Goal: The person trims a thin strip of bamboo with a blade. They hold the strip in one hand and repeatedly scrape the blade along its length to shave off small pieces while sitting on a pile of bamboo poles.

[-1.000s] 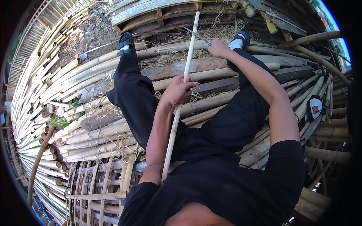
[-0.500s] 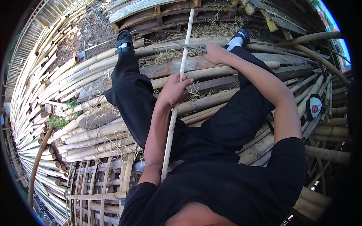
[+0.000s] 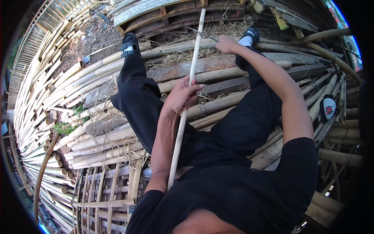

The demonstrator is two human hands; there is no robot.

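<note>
A long pale bamboo strip (image 3: 180, 134) slants from my torso up between my feet. My left hand (image 3: 183, 93) is wrapped round it near its middle, with the thumb pointing right. Toward the strip's far end, my right hand (image 3: 226, 44) grips the handle of a knife (image 3: 206, 36). The thin blade crosses the strip and points to the left; it appears to touch the strip. The knife's handle is mostly hidden in my fist.
Bamboo poles (image 3: 218, 75) lie beneath my legs, and more are stacked at the left (image 3: 35, 113). A wooden pallet (image 3: 171, 15) stands beyond my feet. Dry shavings (image 3: 175, 50) cover the ground there. A bamboo lattice (image 3: 105, 187) lies at lower left, a cap (image 3: 328, 108) at right.
My right hand and the knife have moved a little farther away along the strip, toward its far end. The left hand keeps its hold; the whole view has shifted slightly.
</note>
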